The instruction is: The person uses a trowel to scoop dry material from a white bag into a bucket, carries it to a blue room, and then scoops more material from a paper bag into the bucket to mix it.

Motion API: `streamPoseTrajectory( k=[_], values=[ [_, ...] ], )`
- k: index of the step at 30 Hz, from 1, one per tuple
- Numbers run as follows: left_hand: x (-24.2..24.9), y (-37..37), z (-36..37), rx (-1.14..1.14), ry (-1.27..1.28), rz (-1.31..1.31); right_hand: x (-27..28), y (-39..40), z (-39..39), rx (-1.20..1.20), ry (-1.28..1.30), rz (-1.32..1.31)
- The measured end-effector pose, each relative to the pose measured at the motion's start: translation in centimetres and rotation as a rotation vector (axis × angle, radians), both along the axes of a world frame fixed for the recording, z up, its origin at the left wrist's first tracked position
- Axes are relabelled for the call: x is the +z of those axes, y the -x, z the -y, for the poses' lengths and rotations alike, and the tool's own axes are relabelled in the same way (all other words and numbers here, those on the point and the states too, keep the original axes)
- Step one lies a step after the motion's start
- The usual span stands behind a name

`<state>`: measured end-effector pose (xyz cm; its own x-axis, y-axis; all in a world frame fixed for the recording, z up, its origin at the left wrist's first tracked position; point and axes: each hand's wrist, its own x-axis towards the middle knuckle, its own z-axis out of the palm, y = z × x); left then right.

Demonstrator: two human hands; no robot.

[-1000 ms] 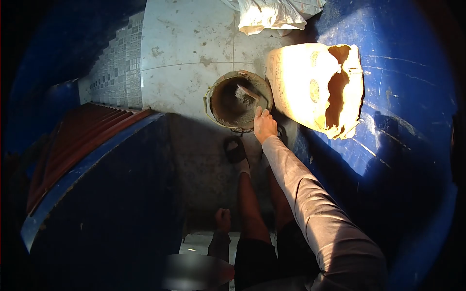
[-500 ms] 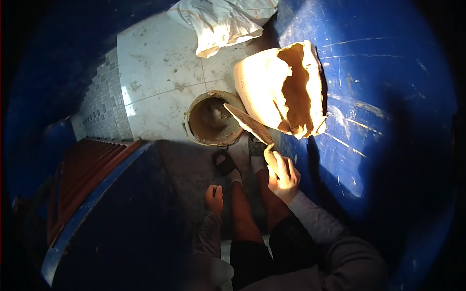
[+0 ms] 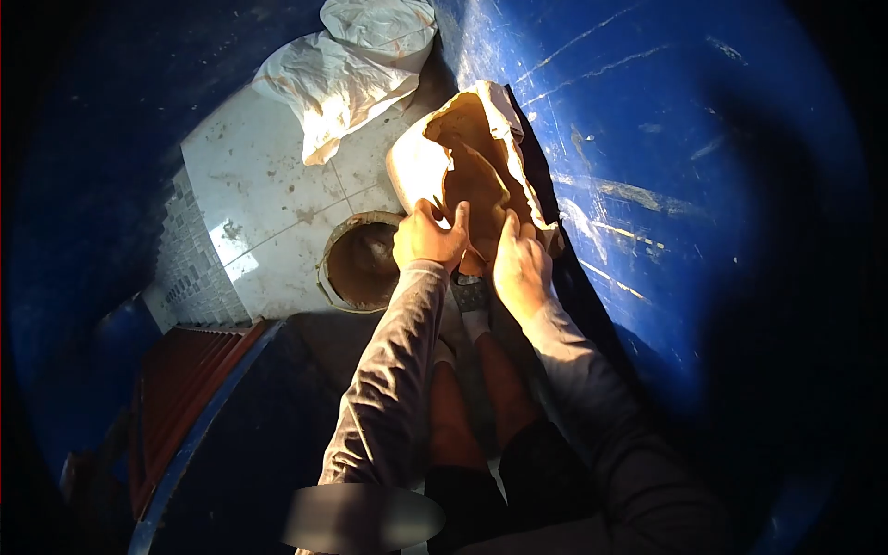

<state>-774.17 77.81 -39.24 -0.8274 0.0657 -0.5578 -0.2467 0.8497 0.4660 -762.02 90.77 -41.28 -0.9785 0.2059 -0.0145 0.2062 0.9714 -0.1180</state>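
Note:
My left hand (image 3: 427, 236) grips the torn edge of an open paper bag (image 3: 416, 166) that leans against a big blue drum (image 3: 684, 185). My right hand (image 3: 521, 268) is closed at the bag's mouth on the handle of a trowel (image 3: 476, 190), whose blade reaches into the bag's brown inside. A round mortar-stained bucket (image 3: 328, 277) stands on the floor just left of my hands, with wet grey mix in it. My legs and sandalled feet (image 3: 472, 301) are below the hands.
A crumpled white sack (image 3: 342, 65) lies on the pale tiled floor (image 3: 259, 203) beyond the bucket. A red ribbed sheet (image 3: 185, 388) and a dark blue curved wall close in the left side. The drum fills the right.
My right hand lifted the trowel out of the bucket and swung it over to the bag. My left hand rose from beside my leg and took hold of the bag's edge.

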Motion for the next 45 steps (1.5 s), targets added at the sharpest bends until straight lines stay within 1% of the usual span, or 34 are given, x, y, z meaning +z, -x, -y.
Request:
streamPoseTrajectory(
  k=[1,2,3,4,5,6,8,9,11,12,13,14,16,17,18,19,20,22,23,24,26,27,28,30,32,34,35,36,38,40,41,42,44,45],
  values=[
    [-1.1,0.3,-0.1,-0.005,0.011,-0.026,-1.6,1.9,0.2,-0.070,-0.018,0.023],
    [-1.8,0.4,0.0,-0.012,0.019,-0.049,-3.6,3.3,0.2,-0.084,0.029,-0.021],
    [-2.2,0.5,0.3,-0.026,0.021,-0.044,-3.6,5.2,0.2,-0.201,0.094,0.058],
    [-3.7,0.1,1.1,-0.054,-0.031,-0.116,-3.4,7.2,0.2,-0.323,0.151,0.138],
    [-4.0,-0.1,1.8,-0.044,-0.089,-0.124,-3.3,9.1,0.2,-0.445,0.195,0.216],
    [-4.0,-0.2,2.3,-0.034,-0.146,-0.131,-3.3,9.6,0.4,-0.269,0.027,0.149],
    [-4.0,-0.9,2.9,0.037,-0.248,-0.200,-4.3,9.4,1.0,-0.213,0.002,0.180],
    [-3.8,-1.1,3.1,0.063,-0.257,-0.155,-3.5,9.1,1.0,-0.219,0.084,0.208],
    [-4.0,-1.0,3.4,0.110,-0.282,-0.129,-2.3,7.6,0.0,-0.193,0.130,0.237],
    [-4.3,-1.1,3.5,0.129,-0.291,-0.133,-1.6,6.8,-0.5,-0.166,0.179,0.272],
    [-4.2,-1.1,3.6,0.150,-0.301,-0.082,-0.9,6.4,-0.8,-0.195,0.238,0.337],
    [-4.2,-1.3,3.7,0.153,-0.297,-0.074,-0.6,5.9,-0.8,-0.177,0.221,0.314],
    [-3.8,-1.0,3.2,0.111,-0.222,-0.127,0.9,6.6,-0.7,-0.167,0.099,0.166],
    [-3.6,-0.7,2.9,0.112,-0.222,-0.128,-0.1,7.1,-0.7,-0.192,0.111,0.142],
    [-2.2,0.2,2.4,0.091,-0.164,-0.179,-1.3,7.7,-0.5,-0.217,0.125,0.125],
    [-1.5,0.6,2.0,0.065,-0.103,-0.226,-1.1,9.0,-0.4,-0.197,0.147,0.226],
    [-2.3,1.3,1.8,0.093,-0.104,-0.265,-3.8,9.3,-0.1,-0.115,0.024,0.247],
    [-1.8,3.2,1.3,0.093,-0.074,-0.251,-3.7,10.2,1.3,-0.036,-0.127,0.231],
    [-2.2,3.8,1.4,0.077,-0.083,-0.282,-2.8,10.0,1.7,-0.116,-0.097,0.243],
    [-1.9,4.5,1.3,0.035,-0.047,-0.270,-1.3,10.1,1.4,-0.116,-0.095,0.249],
    [-1.0,5.1,0.6,-0.009,-0.026,-0.244,0.8,9.8,-0.1,-0.103,0.085,0.331],
    [-1.2,5.0,0.4,-0.010,-0.026,-0.245,1.4,9.4,-0.6,-0.113,0.189,0.295],
    [-1.6,4.8,0.3,-0.026,0.027,-0.250,1.6,9.3,-0.6,-0.114,0.190,0.296],
    [-2.2,4.6,0.4,-0.045,0.079,-0.253,2.1,9.2,-0.7,-0.181,0.057,0.241],
    [-2.7,5.0,1.2,-0.142,-0.039,-0.248,1.0,10.2,-1.2,-0.162,0.108,0.166],
    [-2.3,4.7,0.7,-0.171,-0.048,-0.272,-0.1,11.5,-0.6,-0.090,0.113,0.107],
    [-2.1,4.8,0.4,-0.194,-0.059,-0.303,-0.3,12.0,-0.2,-0.072,0.105,0.160],
    [-2.1,4.9,0.3,-0.198,-0.060,-0.301,0.0,12.1,0.0,-0.078,0.118,0.149],
    [-2.4,5.0,0.4,-0.113,-0.117,-0.267,1.1,11.3,-0.5,-0.086,0.145,0.139],
    [-3.2,5.2,1.7,-0.146,-0.170,-0.350,0.9,9.0,-1.9,0.030,0.137,-0.172],
    [-3.6,5.1,2.1,-0.121,-0.175,-0.319,1.4,8.0,-2.4,-0.039,0.224,-0.119],
    [-3.8,4.9,2.2,-0.097,-0.179,-0.286,2.6,8.0,-2.2,-0.043,0.224,-0.115],
    [-3.8,4.7,1.8,-0.112,-0.236,-0.296,3.8,8.9,-1.9,-0.204,0.184,0.110],
    [-4.0,4.8,1.8,-0.107,-0.187,-0.233,3.5,9.2,-1.9,-0.180,0.239,-0.010]
  ],
)
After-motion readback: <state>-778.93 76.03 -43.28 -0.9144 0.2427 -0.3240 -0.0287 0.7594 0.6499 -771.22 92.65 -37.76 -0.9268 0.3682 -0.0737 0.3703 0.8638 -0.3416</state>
